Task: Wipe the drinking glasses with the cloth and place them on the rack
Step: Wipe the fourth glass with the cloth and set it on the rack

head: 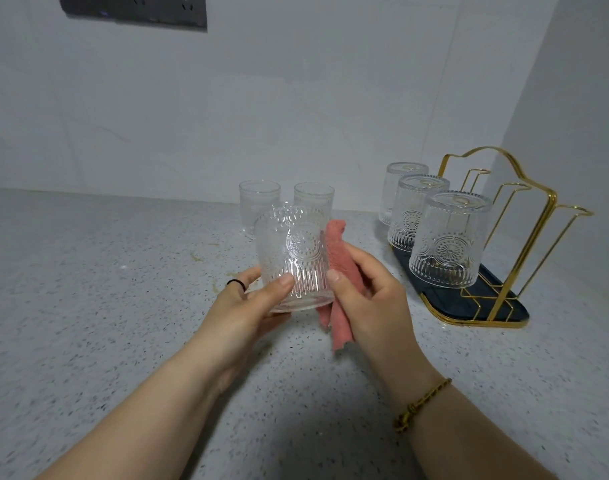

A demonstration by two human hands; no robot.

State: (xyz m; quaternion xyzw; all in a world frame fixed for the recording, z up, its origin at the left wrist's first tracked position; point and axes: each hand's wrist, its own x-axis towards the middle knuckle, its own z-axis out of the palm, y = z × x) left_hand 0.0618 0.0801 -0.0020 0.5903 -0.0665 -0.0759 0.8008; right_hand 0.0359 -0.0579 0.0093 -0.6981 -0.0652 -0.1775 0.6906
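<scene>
Left grip [258, 303], just below frame centre, is closed around a clear embossed drinking glass with a sunburst medallion [292, 258]. The thumb lies on the near wall low down and the fingers wrap round the far side. The glass is lifted off the speckled grey stone counter [105, 271], slightly tilted, ribbed end lowest and nearest the camera. There is a thin black ring [236, 284] on one left finger.

Right grip [365, 296] is clamped on a pink ribbed cloth [341, 265] and holds it against the glass's 3 o'clock side. The thumb tip sits right at the glass edge. One end of the cloth sticks up past the fingers toward 12 o'clock, and the tail hangs under the hand toward 6 o'clock. A braided gold-brown bracelet [422, 403] is on the right wrist.

Two more clear embossed glasses [259, 202] [313, 197] stand at 12 o'clock of the held glass, on the counter near the wall, side by side and partly hidden behind it.

A gold wire rack on a dark oval tray with a gold rim [503, 308] sits at 3 o'clock, in the counter corner. Three clear embossed glasses hang upside down over the pegs on its 9 o'clock side, in a row front to back: near [448, 240], middle [417, 206], far [400, 181]. Three more gold loop pegs [514, 185] line its 3 o'clock side.

The white tiled wall [296, 98] runs across at 12 o'clock. A dark socket panel [133, 8] is at 11 o'clock, cut by the top edge.
</scene>
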